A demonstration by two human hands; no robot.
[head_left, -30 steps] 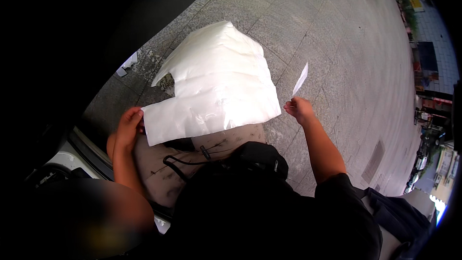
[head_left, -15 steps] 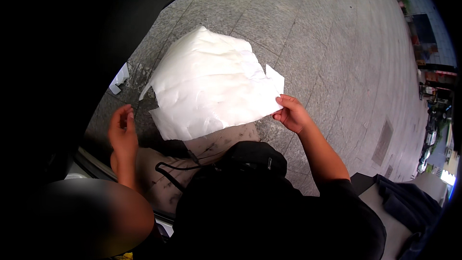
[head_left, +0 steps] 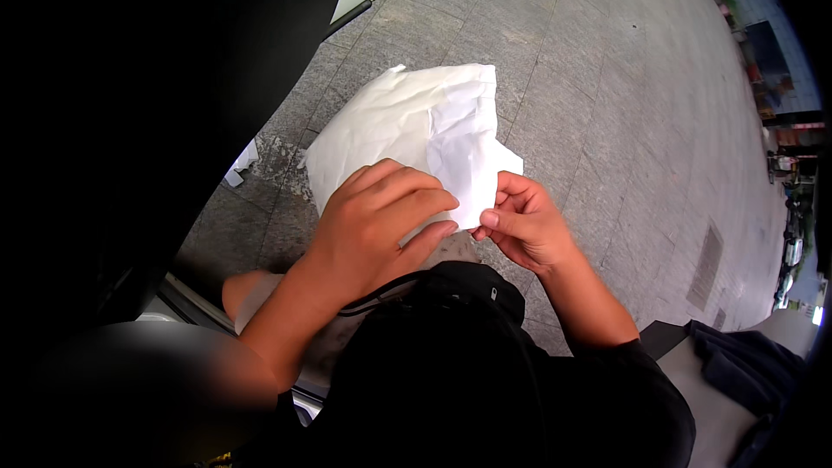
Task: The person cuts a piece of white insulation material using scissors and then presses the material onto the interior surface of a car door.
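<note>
A large wrinkled white sheet (head_left: 373,117), which looks like paper or thin film, is spread in front of me above the paving. Its right part shows a smoother, slightly bluish area, and a pointed flap sticks out at the right edge. My right hand (head_left: 529,225) pinches the near right corner between thumb and fingers. Over the near edge is my left hand (head_left: 373,221), with curved fingers and the thumb held apart from them. Its fingertips are beside the corner that my right hand holds; whether they touch the sheet is hard to see.
Grey stone paving (head_left: 589,113) stretches ahead and right. White scraps (head_left: 243,163) lie on the ground at left, beside a large dark shape. A black bag (head_left: 477,290) is at my waist. At lower right, dark blue cloth (head_left: 745,373) drapes over a grey surface.
My left hand has come from the far left to the sheet's near edge. The sheet's right part has turned, showing the smoother bluish area. My right hand still pinches the corner.
</note>
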